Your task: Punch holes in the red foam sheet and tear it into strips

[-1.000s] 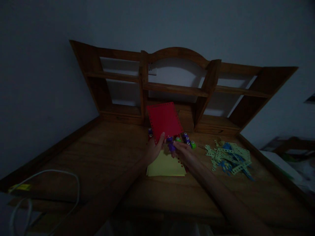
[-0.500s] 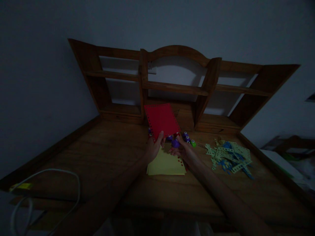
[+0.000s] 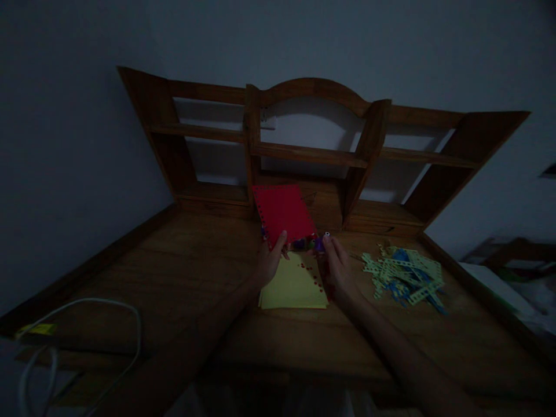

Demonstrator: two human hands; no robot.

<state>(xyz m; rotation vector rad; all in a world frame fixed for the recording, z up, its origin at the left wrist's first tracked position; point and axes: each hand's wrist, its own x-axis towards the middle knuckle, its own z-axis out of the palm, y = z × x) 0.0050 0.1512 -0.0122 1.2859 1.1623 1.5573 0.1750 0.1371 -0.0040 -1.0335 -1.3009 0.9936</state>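
Observation:
A red sheet (image 3: 284, 211) with small holes along its left edge and other edges is raised at a slant over the desk. My left hand (image 3: 271, 259) is closed on its lower left corner, thumb on top. Beside the lower right corner, my right hand (image 3: 339, 263) is closed around a small purple hole punch (image 3: 320, 244) with a white eye on it. Whether the punch touches the sheet, I cannot tell. Beneath the hands lies a stack of yellow paper (image 3: 291, 286), dotted with several red paper bits (image 3: 318, 280). More purple and green pieces, partly hidden, sit behind the sheet's lower edge.
A heap of pale green and blue punched strips (image 3: 408, 275) lies on the desk (image 3: 186, 272) at the right. A wooden shelf unit (image 3: 313, 153) stands along the back. At the left front, a white cable (image 3: 138, 324) loops near a yellow object (image 3: 41, 329).
My right hand has shifted right and turned, taking the purple punch from below the sheet's edge to beside its corner. More red bits on the yellow paper now show. My left hand barely moved.

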